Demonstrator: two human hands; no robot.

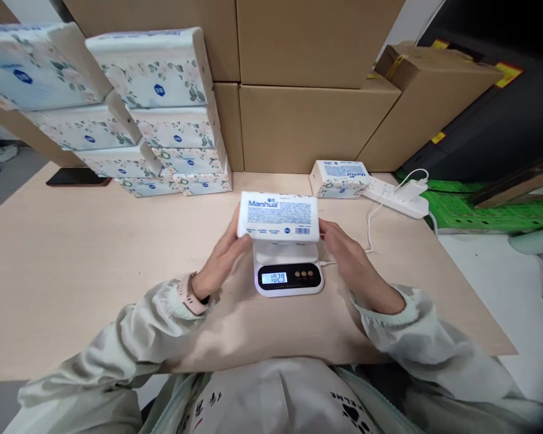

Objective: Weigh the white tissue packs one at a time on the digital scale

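Note:
A white tissue pack point(278, 216) with blue "Manhua" print rests on or just over the plate of a white digital scale point(289, 288). The scale's lit display reads about 102.9. My left hand point(224, 256) is at the pack's left end, thumb along its lower corner. At the right end my right hand point(344, 253) has its fingers against the side. Both hands appear closed on the pack between them; the far fingertips are hidden behind it.
Stacked floral tissue packs point(163, 90) stand at the back left, beside a dark phone point(76, 176). Another tissue pack point(339, 179) lies near a white power strip point(398, 196) with cables. Cardboard boxes point(308, 126) line the rear; a green crate point(493, 208) is at right.

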